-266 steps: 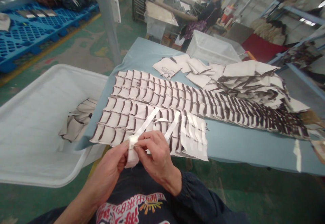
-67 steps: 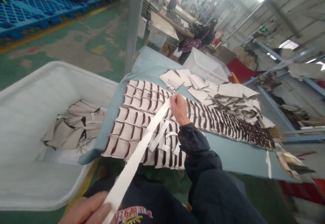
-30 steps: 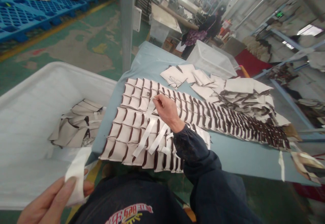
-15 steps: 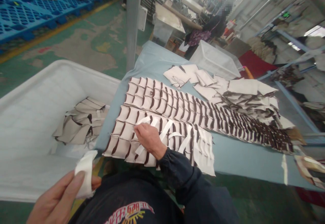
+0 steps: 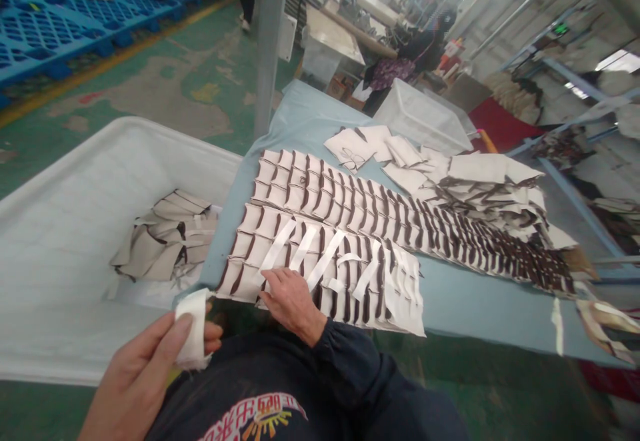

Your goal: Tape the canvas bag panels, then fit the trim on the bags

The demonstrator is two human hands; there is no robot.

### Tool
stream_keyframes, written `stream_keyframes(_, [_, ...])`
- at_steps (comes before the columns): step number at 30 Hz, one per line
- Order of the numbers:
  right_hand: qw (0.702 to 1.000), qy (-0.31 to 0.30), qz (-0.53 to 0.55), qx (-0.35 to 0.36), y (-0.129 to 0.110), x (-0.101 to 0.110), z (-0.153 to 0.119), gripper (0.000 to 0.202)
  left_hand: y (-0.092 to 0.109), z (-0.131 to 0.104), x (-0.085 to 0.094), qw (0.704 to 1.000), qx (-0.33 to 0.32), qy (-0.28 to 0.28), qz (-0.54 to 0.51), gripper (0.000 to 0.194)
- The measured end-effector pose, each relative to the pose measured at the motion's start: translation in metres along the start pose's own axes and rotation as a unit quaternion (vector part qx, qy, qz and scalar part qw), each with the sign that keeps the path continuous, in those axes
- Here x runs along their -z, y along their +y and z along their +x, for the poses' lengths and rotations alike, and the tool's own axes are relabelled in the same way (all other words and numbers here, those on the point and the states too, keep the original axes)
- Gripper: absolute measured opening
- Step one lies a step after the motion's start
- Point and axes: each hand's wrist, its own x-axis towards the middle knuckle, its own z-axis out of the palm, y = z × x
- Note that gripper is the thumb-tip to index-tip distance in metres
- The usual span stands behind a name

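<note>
Beside a large white bin (image 5: 55, 241) stood a blue-covered table (image 5: 450, 304). In front of its near left corner, the left hand (image 5: 143, 368) pinched some white tape (image 5: 191, 328) between thumb and fingers. The right hand (image 5: 293, 304) was at the near block of beige cloth pieces (image 5: 245, 246), fingers bent by the lower end of the leftmost white strip (image 5: 277, 246); whether they gripped it, I couldn't tell. More strips (image 5: 326, 260) lay across that block, further right.

Prob. textile wkshop: cloth pcs (image 5: 300, 196), blue pallet (image 5: 60, 24).
</note>
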Motion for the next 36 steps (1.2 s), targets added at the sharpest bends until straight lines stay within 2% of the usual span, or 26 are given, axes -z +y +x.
stream_keyframes(5, [0.988, 0.125, 0.09, -0.013, -0.01, 0.034, -0.02, 0.024, 0.02, 0.007, -0.006, 0.985, 0.058, -0.075, -0.145, 0.058])
stream_keyframes(7, [0.977, 0.171, 0.124, -0.002, -0.024, 0.056, -0.025, 0.024, 0.031, 0.008, -0.01, 0.977, 0.067, -0.088, -0.183, 0.06])
stream_keyframes(9, [0.962, 0.219, 0.157, 0.037, -0.043, 0.079, -0.028, 0.023, 0.043, 0.006, -0.016, 0.971, 0.069, -0.095, -0.21, 0.062])
stream_keyframes(11, [0.938, 0.272, 0.189, 0.107, -0.063, 0.099, -0.026, 0.025, 0.054, 0.003, -0.021, 0.963, 0.069, -0.109, -0.238, 0.06])
stream_keyframes(13, [0.922, 0.298, 0.185, 0.162, -0.079, 0.111, -0.023, 0.023, 0.063, 0.0, -0.024, 0.955, 0.062, -0.127, -0.262, 0.057])
stream_keyframes(16, [0.922, 0.312, 0.129, 0.19, -0.089, 0.112, -0.019, 0.014, 0.071, -0.002, -0.026, 0.947, 0.05, -0.15, -0.278, 0.055])
stream_keyframes(22, [0.93, 0.319, 0.075, 0.163, -0.083, 0.096, -0.022, 0.01, 0.067, 0.001, -0.031, 0.943, 0.053, -0.163, -0.286, 0.055])
stream_keyframes(31, [0.928, 0.33, 0.076, 0.154, -0.081, 0.093, -0.027, 0.007, 0.061, -0.003, -0.043, 0.94, 0.066, -0.162, -0.293, 0.054])
stream_keyframes(36, [0.924, 0.342, 0.085, 0.149, -0.079, 0.094, -0.029, 0.014, 0.057, -0.006, -0.051, 0.945, 0.064, -0.151, -0.283, 0.056])
